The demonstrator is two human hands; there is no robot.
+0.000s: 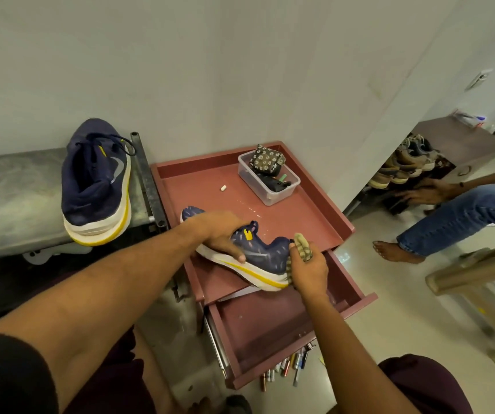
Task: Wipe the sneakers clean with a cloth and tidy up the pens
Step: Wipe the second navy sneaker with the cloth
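Observation:
A navy sneaker (265,258) with a white and yellow sole lies on its side on the pink cabinet top (198,186). My left hand (221,231) presses down on its upper and grips it. My right hand (307,270) is closed on a striped greenish cloth (303,248) held against the sneaker's heel. The second navy sneaker (96,186) rests on the grey metal bench (10,198) at the left, heel toward me. Several pens (288,364) lie on the floor below the open drawer (270,327).
A clear plastic box (270,191) with a floral pouch and dark items stands at the back right of the cabinet top, a small white piece (223,188) beside it. A seated person's leg (455,222) and bare foot are at the right, near a shoe rack (404,162).

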